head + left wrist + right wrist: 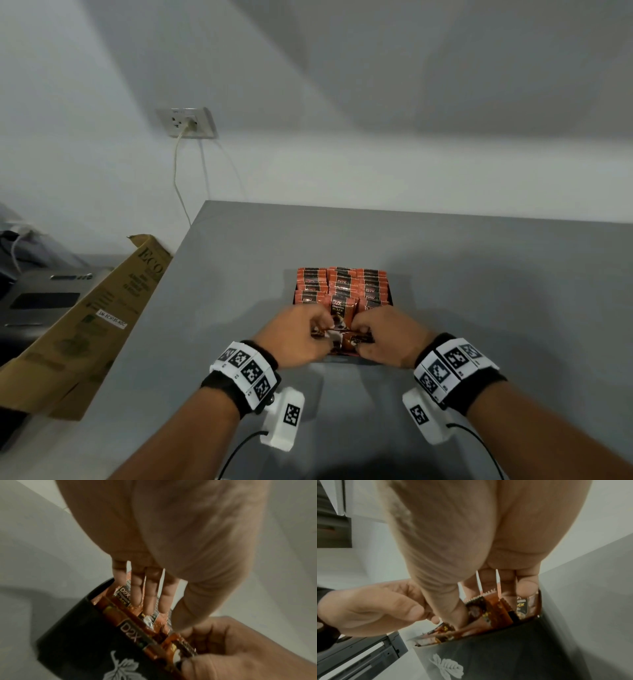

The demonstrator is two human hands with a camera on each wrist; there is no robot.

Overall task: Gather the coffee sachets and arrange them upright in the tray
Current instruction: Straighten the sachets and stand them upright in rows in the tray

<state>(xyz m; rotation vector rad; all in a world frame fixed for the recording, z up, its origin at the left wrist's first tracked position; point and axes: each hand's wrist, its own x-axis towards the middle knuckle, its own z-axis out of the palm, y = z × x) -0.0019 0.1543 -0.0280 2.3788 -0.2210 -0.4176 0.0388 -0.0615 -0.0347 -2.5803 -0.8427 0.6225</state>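
The tray (390,298), a black container with a white leaf print on its near wall, is set on the grey counter (479,274) about midway between the left and right edges, well clear of the far edge. Rows of orange coffee sachets (342,284) are already stood upright in its far part. At the near end, a few sachets (346,337) are held between both hands and are seen lying tilted or flat across the opening, their long axis roughly parallel to the near wall of the tray; one sachet behind them stands upright.

The left hand (294,337) is placed on the left side of this group, with straight fingers (149,595) reaching down among the packs and the thumb closed against them. The right hand (387,337) is placed on the right side, its thumb and fingers (525,588) curled round the sachet tops. Both hands are equally near; the loose sachets lie directly between the fingertips.

It is judged that the next move calls for the tilted sachets to be turned so that their long axis points up.

Readable print: "D2X" and "BLACK" on the sachet fronts. A cardboard box (102,308) leaning off the left edge of the counter bears "ECO" and a white sticker too small to be read
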